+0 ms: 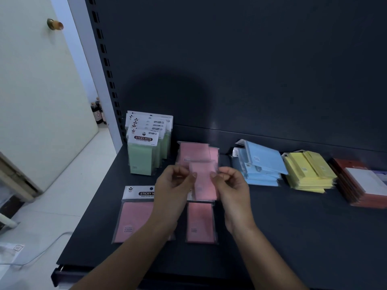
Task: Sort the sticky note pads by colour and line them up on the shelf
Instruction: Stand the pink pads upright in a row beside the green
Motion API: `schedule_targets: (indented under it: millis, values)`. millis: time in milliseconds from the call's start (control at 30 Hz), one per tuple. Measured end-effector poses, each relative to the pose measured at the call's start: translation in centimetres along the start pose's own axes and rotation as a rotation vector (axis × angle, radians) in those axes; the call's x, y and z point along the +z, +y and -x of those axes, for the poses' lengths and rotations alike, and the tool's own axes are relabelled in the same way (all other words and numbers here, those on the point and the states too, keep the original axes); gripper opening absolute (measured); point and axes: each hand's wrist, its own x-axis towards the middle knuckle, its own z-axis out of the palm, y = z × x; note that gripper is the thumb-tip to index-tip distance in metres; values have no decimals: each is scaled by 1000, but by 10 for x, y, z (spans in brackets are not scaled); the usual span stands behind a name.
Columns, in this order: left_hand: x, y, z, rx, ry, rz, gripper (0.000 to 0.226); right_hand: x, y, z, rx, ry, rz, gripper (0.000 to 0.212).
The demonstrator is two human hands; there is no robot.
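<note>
Pinching pink rectangular sticky note pad in clear plastic sleeve, mid-frame, above dark metal shelf: left hand, right hand on opposite side edges. Likely light, thin, bendy; slick film. Better gripped across pad body, not loose sleeve margin.

The shelf is showing dark blue-grey. The standing pads are showing pale green under white headers; the held pad and flat packs are showing pink, beside a light blue stack, yellow stack and brick-red stack.
</note>
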Motion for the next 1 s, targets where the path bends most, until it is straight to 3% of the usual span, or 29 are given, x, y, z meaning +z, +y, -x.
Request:
schedule_targets:
  millis: [100,300,600,800,900,1000]
  values:
    - [-5,-2,3,-77,-86,-70,21,-9,1,7,-5,-103,76,26]
    - [-18,-9,12,-1,-199,-297,26,-25,5,20,-83,-264,337,41]
    - [-21,-16,20,142,-283,-644,29,-30,19,23,-222,-317,802,49]
    - [-22,-17,18,239,-342,-780,36,-32,18,19,-223,-317,917,60]
    - [-23,-16,14,270,-308,-811,38,-33,17,17,-228,-279,959,56]
    - [-23,-11,6,285,-207,-753,37,-28,13,13,-353,-187,890,32]
